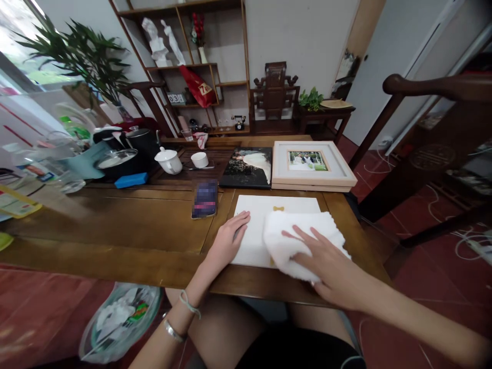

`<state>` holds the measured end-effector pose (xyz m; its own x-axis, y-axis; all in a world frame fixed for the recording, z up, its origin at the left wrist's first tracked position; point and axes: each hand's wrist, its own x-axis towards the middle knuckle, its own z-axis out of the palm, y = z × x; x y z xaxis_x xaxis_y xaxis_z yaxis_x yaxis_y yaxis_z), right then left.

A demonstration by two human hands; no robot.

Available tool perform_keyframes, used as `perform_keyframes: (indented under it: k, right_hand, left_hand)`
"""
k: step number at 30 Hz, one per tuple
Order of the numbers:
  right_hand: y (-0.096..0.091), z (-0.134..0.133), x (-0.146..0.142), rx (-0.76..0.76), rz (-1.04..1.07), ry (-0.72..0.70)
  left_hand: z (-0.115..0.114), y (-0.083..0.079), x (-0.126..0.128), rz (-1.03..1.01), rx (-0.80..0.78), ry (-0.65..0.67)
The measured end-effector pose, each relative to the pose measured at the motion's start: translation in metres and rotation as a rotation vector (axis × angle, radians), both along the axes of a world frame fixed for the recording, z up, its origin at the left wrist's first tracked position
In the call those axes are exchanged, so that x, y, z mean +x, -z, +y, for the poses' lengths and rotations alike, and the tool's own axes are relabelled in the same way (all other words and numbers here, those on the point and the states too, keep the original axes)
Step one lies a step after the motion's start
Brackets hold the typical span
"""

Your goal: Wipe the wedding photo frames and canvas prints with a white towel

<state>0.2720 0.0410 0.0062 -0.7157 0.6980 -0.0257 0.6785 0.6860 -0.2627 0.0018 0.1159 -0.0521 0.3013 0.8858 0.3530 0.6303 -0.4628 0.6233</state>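
Observation:
A flat white album or board (253, 211) with a small gold bow lies on the wooden table (115, 225) in front of me. My left hand (227, 240) rests flat on its left edge, fingers stretched out. My right hand (326, 266) presses a folded white cloth (295, 233) onto the right part of the white board, fingers spread over the cloth and partly curled round its near edge.
A phone (205, 199) lies just left of the board. Behind it are a dark photo print (248, 166) and a framed photo (311, 164). A tea set, white teapot (169, 161), cup (200, 160) and kettles stand at back left. A lined bin (119, 318) sits under the table.

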Motion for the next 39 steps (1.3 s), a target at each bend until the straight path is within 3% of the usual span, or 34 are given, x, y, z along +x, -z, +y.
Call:
perform_keyframes:
  k: [6, 9, 12, 17, 19, 22, 27, 30, 32, 36, 39]
  right_hand:
    - [0.01, 0.074, 0.002, 0.121, -0.008, 0.043]
    - [0.006, 0.087, -0.006, 0.133, -0.022, 0.08]
    - [0.005, 0.065, -0.02, 0.126, -0.063, 0.089]
    - [0.012, 0.001, -0.035, 0.103, -0.04, -0.051]
    - [0.011, -0.006, -0.034, 0.084, -0.029, -0.074]
    - [0.005, 0.014, -0.03, 0.076, -0.057, -0.02]
    - [-0.004, 0.075, -0.038, 0.141, -0.112, 0.126]
    - [-0.003, 0.09, -0.048, 0.206, -0.146, 0.129]
    - [0.001, 0.079, -0.055, 0.228, -0.186, 0.111]
    - [0.011, 0.018, -0.066, 0.297, -0.154, 0.024]
    - [0.012, -0.013, -0.067, 0.249, -0.11, -0.067]
  left_hand:
    - [-0.001, -0.001, 0.0, -0.011, -0.004, 0.009]
    - [-0.001, -0.002, 0.0, -0.008, -0.005, 0.009]
    - [-0.001, -0.002, 0.001, -0.004, -0.002, 0.0]
    - [-0.001, 0.0, 0.001, -0.005, 0.002, -0.009]
    - [-0.001, 0.0, 0.001, -0.005, 0.004, -0.009]
    - [-0.001, 0.0, 0.0, -0.001, 0.001, 0.002]
    - [-0.001, -0.002, 0.0, -0.005, 0.002, 0.014]
    - [-0.002, -0.002, 0.001, -0.011, 0.012, 0.001]
    - [-0.002, -0.002, 0.001, -0.016, 0.02, -0.005]
    - [-0.002, -0.002, 0.001, -0.02, 0.001, -0.015]
    - [-0.002, -0.003, 0.001, -0.015, -0.021, -0.018]
